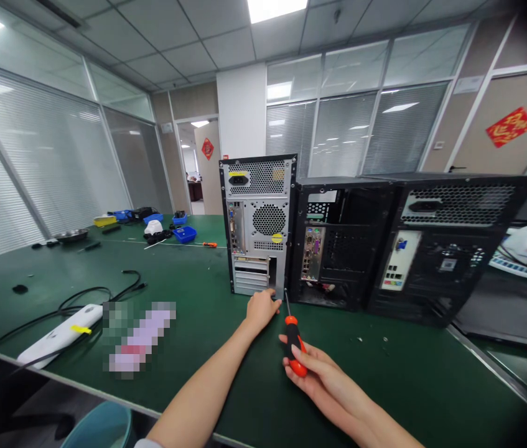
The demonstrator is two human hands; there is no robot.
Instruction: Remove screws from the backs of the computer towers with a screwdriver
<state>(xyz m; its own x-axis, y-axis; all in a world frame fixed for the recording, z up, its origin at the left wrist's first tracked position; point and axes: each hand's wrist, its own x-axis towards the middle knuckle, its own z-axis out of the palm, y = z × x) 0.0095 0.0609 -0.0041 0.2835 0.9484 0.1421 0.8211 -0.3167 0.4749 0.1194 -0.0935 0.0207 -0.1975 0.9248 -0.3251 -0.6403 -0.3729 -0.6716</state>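
Note:
A silver-backed computer case [259,227] stands upright on the green table, its rear facing me. My left hand [262,310] is at its lower right corner, fingers bent and closed against the bottom edge. Whatever may be between those fingertips is hidden. In my right hand [314,367] is a red and black screwdriver [292,336], gripped by the handle. The shaft points up and away, its tip at the right lower edge of the case, close to my left fingers. Whether the tip sits in a screw is too small to tell.
Two black computer cases [338,249] [450,249] stand close on the right. Small loose parts [360,340] lie before them. Leftward are a white power strip [62,335] with black cables, an orange screwdriver [209,244] and a blue tray [185,234]. A teal bin [104,426] stands below the table edge.

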